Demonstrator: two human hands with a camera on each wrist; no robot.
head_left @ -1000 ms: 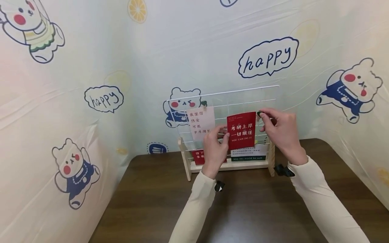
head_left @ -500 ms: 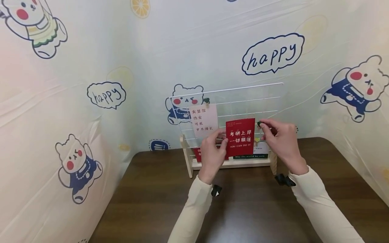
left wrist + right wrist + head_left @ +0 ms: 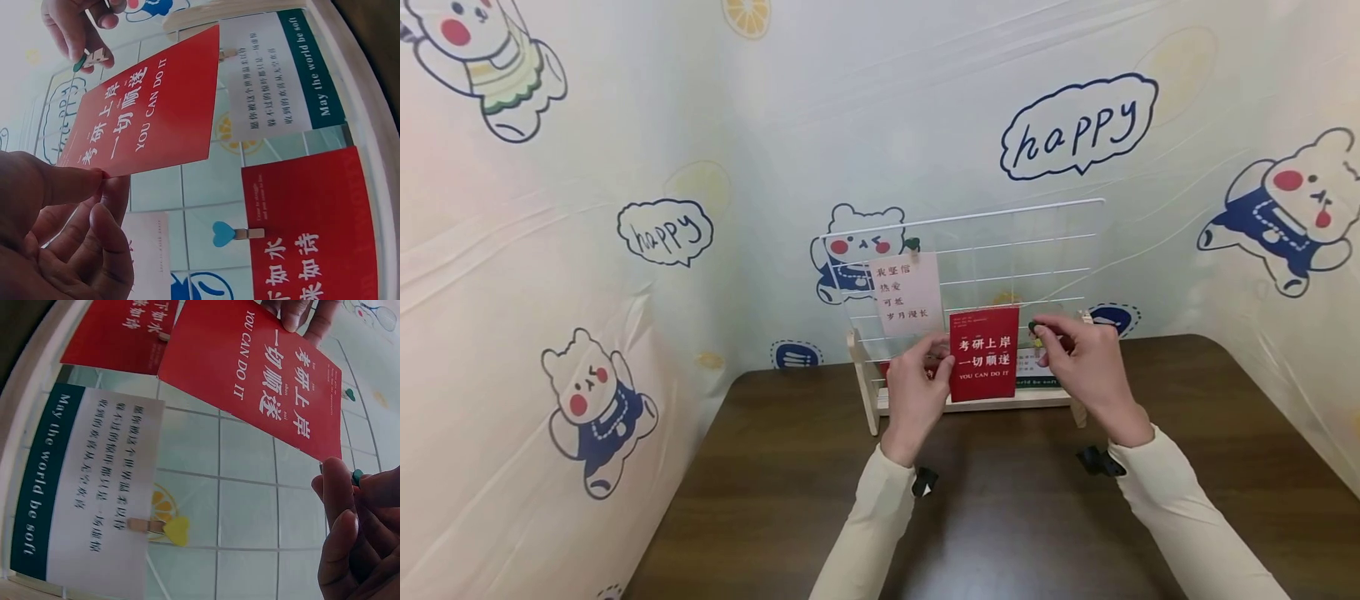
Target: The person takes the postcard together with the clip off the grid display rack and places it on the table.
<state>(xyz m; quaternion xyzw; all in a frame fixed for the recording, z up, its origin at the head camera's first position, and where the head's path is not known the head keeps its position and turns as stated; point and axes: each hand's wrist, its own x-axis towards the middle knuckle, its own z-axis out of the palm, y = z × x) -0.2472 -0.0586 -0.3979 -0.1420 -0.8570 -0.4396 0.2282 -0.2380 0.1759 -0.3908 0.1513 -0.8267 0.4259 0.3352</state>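
So, your left hand [image 3: 916,390] pinches the red card [image 3: 983,354], your right hand [image 3: 1088,367] (just beside it) a green-topped clip [image 3: 89,60].

A screened-off nook is seen; the kind of building cannot be told. The table [image 3: 1000,508] is enclosed beyond its far, left and right edges by creased cloth [image 3: 820,125], printed with bears [image 3: 597,417], oranges [image 3: 747,15] and "happy" bubbles [image 3: 665,233].
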